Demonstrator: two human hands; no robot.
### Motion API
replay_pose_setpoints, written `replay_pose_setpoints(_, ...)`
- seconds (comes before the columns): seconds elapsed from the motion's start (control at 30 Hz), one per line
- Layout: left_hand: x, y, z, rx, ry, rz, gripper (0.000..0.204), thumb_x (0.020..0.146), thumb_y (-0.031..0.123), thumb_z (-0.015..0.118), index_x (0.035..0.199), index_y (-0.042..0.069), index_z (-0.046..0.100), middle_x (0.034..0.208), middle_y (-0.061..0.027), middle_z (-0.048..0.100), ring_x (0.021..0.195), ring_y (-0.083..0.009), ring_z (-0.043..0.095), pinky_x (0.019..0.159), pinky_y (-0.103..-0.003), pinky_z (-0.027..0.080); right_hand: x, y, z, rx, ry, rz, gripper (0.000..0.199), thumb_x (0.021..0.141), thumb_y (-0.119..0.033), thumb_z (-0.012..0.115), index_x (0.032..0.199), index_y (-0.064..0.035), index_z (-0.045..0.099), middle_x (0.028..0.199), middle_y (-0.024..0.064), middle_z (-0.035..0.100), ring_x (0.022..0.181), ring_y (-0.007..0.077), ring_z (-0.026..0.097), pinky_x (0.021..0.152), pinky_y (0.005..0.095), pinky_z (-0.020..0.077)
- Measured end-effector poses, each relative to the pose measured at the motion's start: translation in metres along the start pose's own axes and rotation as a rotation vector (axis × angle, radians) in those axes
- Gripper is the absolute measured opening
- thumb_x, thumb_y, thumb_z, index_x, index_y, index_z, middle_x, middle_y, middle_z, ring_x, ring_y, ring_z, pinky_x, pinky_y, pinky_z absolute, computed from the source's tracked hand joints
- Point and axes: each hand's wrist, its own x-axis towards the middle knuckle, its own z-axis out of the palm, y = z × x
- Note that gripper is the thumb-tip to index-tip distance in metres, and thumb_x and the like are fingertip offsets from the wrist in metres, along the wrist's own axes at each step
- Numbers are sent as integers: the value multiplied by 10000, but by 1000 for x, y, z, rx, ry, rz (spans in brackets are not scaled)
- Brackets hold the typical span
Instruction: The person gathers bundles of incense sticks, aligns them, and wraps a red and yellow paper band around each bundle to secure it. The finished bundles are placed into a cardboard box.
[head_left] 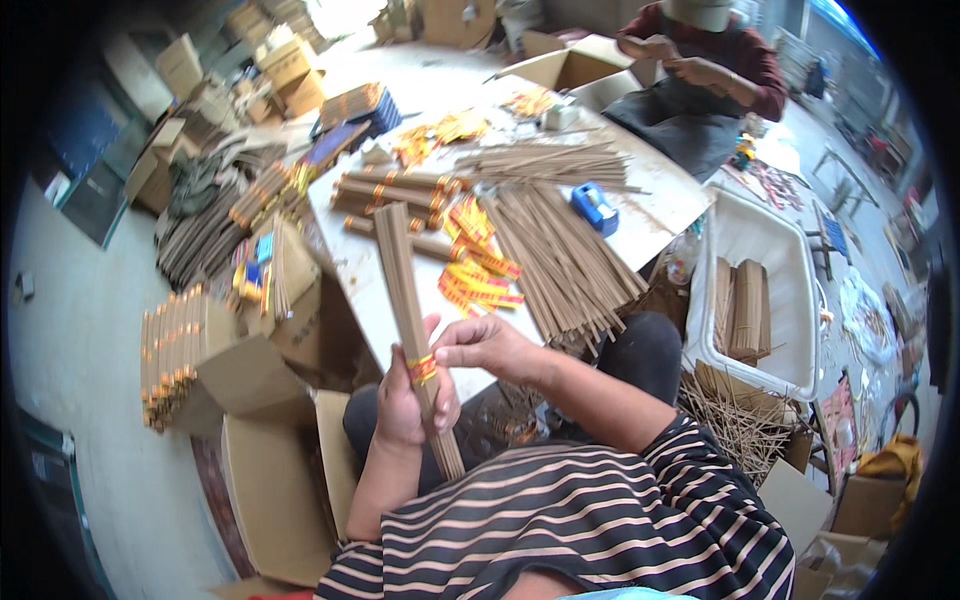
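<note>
My left hand point(405, 405) is closed around a bundle of thin brown incense sticks point(400, 270), which stands tilted over the table's near edge. A red and yellow paper band point(422, 369) circles the bundle just above my left fingers. My right hand point(490, 345) comes in from the right, thumb and fingers pinched together at the edge of this band. Beyond my hands, loose red and yellow paper bands point(480, 285) lie on the white table point(375, 315). Several banded bundles point(390, 195) rest behind them, and a spread of loose sticks point(560, 260) lies to the right.
A blue tape dispenser point(595, 208) stands on the table's right side. Right of the table is a white plastic tub point(715, 340) with brown sticks. An open cardboard box point(265, 480) stands at my left; stacked bundles point(175, 350) lie beyond. Another person point(700, 85) sits across the table.
</note>
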Motion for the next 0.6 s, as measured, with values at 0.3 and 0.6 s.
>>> replay_pose_setpoints(0.3, 25, 43, 15, 503, 140, 539, 261, 816, 209, 678, 884, 48, 485, 657, -68, 535, 512, -154, 539, 456, -258, 459, -3, -8, -7, -80, 202, -69, 213, 857, -230, 631, 847, -17, 634, 719, -2, 584, 676, 73, 534, 641, 218, 445)
replay_pose_setpoints(0.6, 46, 41, 23, 677, 311, 666, 129, 833, 47, 613, 820, 57, 485, 702, -42, 530, 574, -117, 526, 515, -251, 461, -7, 4, -6, -294, 182, -108, 222, 833, -187, 643, 979, -23, 608, 823, 5, 578, 744, 79, 533, 627, 212, 439)
